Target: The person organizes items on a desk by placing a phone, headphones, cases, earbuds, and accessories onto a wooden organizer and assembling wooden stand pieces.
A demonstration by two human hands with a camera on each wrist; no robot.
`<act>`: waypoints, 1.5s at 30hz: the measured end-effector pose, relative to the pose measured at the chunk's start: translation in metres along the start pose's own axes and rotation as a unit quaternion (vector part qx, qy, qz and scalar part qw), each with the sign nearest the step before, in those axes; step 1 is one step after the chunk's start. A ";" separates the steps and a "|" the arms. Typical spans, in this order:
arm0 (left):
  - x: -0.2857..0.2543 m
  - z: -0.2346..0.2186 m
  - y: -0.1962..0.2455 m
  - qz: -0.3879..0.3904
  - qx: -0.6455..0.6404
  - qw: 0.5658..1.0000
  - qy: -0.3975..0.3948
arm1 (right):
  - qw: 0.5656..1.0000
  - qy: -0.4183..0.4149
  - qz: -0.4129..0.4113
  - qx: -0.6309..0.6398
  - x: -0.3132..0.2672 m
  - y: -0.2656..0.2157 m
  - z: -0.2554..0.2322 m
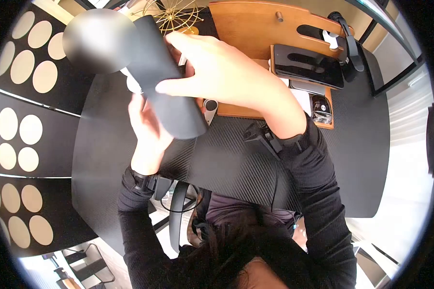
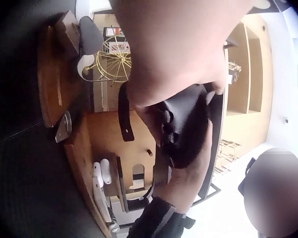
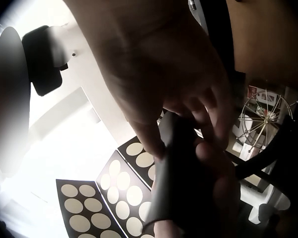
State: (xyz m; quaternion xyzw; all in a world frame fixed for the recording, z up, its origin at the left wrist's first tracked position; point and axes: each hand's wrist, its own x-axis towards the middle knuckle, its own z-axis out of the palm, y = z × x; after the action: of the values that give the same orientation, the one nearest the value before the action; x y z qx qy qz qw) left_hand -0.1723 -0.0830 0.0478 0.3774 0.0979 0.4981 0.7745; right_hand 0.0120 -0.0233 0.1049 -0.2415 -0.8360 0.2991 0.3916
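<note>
Both hands hold up a long, black, leather-like piece [image 1: 164,82] above the dark desk. My right hand [image 1: 222,72] grips its far side, with the thumb laid across the smooth outer face and the fingers round the edge. From below, my left hand [image 1: 147,127] holds its near left side, partly hidden behind it. In the left wrist view the black piece [image 2: 186,119] looks folded, and a black strap [image 2: 125,116] with a small hole hangs beside the left hand. The right wrist view shows its curved edge [image 3: 161,198] between the hands. What kind of thing it is, I cannot tell.
A wooden desk stand [image 1: 255,29] at the back bears a glossy black device [image 1: 308,67] and a small black case [image 1: 321,108]. Behind the hands stands a gold wire wheel [image 1: 171,17]. Black panels with pale discs [image 1: 29,127] line the left side.
</note>
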 end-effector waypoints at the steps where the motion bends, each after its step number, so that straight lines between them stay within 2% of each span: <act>1: 0.002 0.016 -0.003 0.044 -0.056 0.995 0.065 | 0.998 0.024 0.005 -0.051 -0.001 -0.001 0.000; 2: 0.003 0.024 -0.006 0.087 -0.111 0.981 0.130 | 0.994 0.049 0.011 -0.101 -0.002 -0.001 0.000; 3: 0.007 0.023 -0.007 0.088 -0.086 0.990 0.076 | 0.993 0.050 0.013 -0.102 -0.002 0.000 -0.001; 4: 0.004 0.014 -0.006 0.086 -0.087 0.990 0.076 | 0.997 0.021 0.020 -0.070 -0.001 0.001 -0.003; 6: -0.007 -0.011 0.002 0.019 0.129 0.979 0.160 | 0.999 -0.009 0.024 -0.037 0.006 0.010 -0.004; 8: -0.003 0.010 0.002 0.018 0.176 0.976 0.127 | 0.982 0.091 -0.158 0.052 0.014 0.031 0.003; 9: -0.002 0.010 0.002 0.023 0.152 0.983 0.102 | 0.979 0.079 -0.110 0.154 0.013 0.040 0.007; 10: -0.002 0.010 0.003 0.027 0.129 0.988 0.076 | 0.979 0.078 -0.110 0.154 0.011 0.042 0.006; 12: -0.002 0.014 0.002 0.028 0.145 0.985 0.083 | 0.994 -0.041 -0.026 0.099 0.008 0.047 0.005; 13: -0.003 0.018 0.003 0.031 0.147 0.986 0.075 | 0.987 -0.116 -0.013 0.107 0.010 0.050 0.008; 16: 0.000 0.017 0.005 0.044 0.152 0.985 0.062 | 0.967 -0.246 0.035 0.057 0.000 0.054 0.008; 18: -0.002 0.014 0.007 0.055 0.154 0.985 0.058 | 0.965 -0.261 0.018 0.033 0.003 0.053 0.008; 20: -0.008 0.009 0.011 0.022 0.126 0.990 0.063 | 0.942 -0.295 0.122 0.102 0.004 0.043 -0.005; 21: -0.012 0.015 0.012 0.022 0.126 0.990 0.063 | 0.942 -0.287 0.138 0.108 0.003 0.037 -0.013; 23: -0.015 0.035 0.015 -0.062 0.269 0.951 0.136 | 0.941 -0.270 0.167 0.121 -0.001 0.019 -0.040; 24: -0.013 0.033 0.015 -0.062 0.269 0.952 0.136 | 0.944 -0.248 0.170 0.136 -0.003 0.017 -0.050; 26: -0.003 0.019 0.014 -0.085 0.336 0.926 0.151 | 0.940 -0.225 0.194 0.166 -0.008 0.011 -0.072; 27: 0.003 0.008 0.014 -0.115 0.269 0.948 0.123 | 0.938 -0.231 0.196 0.167 -0.010 0.010 -0.077; 28: 0.004 0.010 0.009 -0.115 0.269 0.948 0.122 | 0.938 -0.231 0.196 0.166 -0.012 0.008 -0.077; 30: 0.007 0.016 -0.004 0.036 0.299 0.936 0.182 | 0.945 -0.217 0.184 0.159 -0.015 0.005 -0.076; 32: 0.005 0.012 -0.002 0.045 0.278 0.941 0.186 | 0.947 -0.218 0.164 0.172 -0.015 0.005 -0.076; 34: 0.002 0.009 0.001 0.054 0.257 0.945 0.193 | 0.975 -0.144 0.103 0.136 -0.016 0.003 -0.078; 36: 0.002 0.007 0.002 0.063 0.205 0.960 0.180 | 0.976 -0.132 0.094 0.146 -0.016 0.006 -0.079; 38: 0.001 0.003 0.000 0.052 0.188 0.963 0.184 | 0.969 -0.164 -0.028 0.182 -0.012 -0.001 -0.075; 39: 0.001 0.001 0.000 0.041 0.171 0.966 0.189 | 0.981 -0.188 -0.005 0.050 -0.017 -0.010 -0.081; 40: 0.002 0.003 0.000 0.041 0.171 0.966 0.189 | 0.988 -0.141 -0.060 0.029 -0.017 -0.006 -0.070; 42: 0.004 0.009 -0.001 0.030 0.162 0.971 0.175 | 0.986 -0.136 -0.096 -0.012 -0.014 -0.001 -0.060; 43: 0.005 0.006 0.003 0.019 0.141 0.984 0.106 | 0.986 -0.136 -0.096 -0.012 -0.011 -0.001 -0.055; 44: 0.005 0.008 0.002 0.019 0.141 0.984 0.107 | 0.983 -0.123 -0.128 -0.046 -0.009 -0.002 -0.049; 45: 0.007 0.011 0.001 0.022 0.120 0.977 0.175 | 0.978 -0.109 -0.160 -0.081 -0.009 -0.003 -0.046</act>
State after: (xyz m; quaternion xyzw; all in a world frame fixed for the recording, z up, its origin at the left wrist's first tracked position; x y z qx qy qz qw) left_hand -0.1639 -0.0820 0.0578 0.3767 0.2822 0.5580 0.6835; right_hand 0.0536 -0.0162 0.1262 -0.1017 -0.9228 0.1889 0.3200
